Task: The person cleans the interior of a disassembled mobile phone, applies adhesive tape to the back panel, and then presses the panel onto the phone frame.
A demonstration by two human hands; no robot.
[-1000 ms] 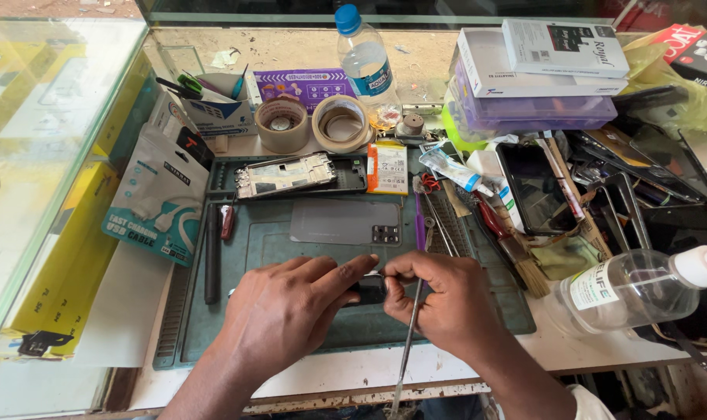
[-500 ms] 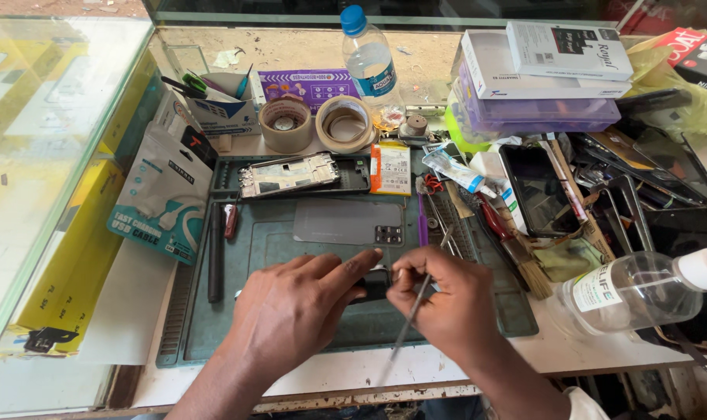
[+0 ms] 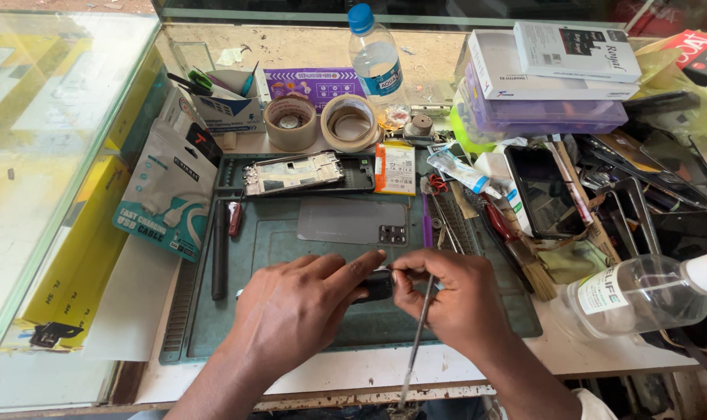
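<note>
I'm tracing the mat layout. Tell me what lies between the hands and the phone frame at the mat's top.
Head view: between the hands and phone frame lies a clear back cover.

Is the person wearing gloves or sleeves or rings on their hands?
No gloves. The left hand and right hand are bare, with no rings or watch in view. Both forearms are uncovered too. Only a bit of white cloth shows near the right elbow, perhaps a sleeve.

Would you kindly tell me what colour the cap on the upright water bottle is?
Blue; the bottle cap shows best in the head view.
</note>
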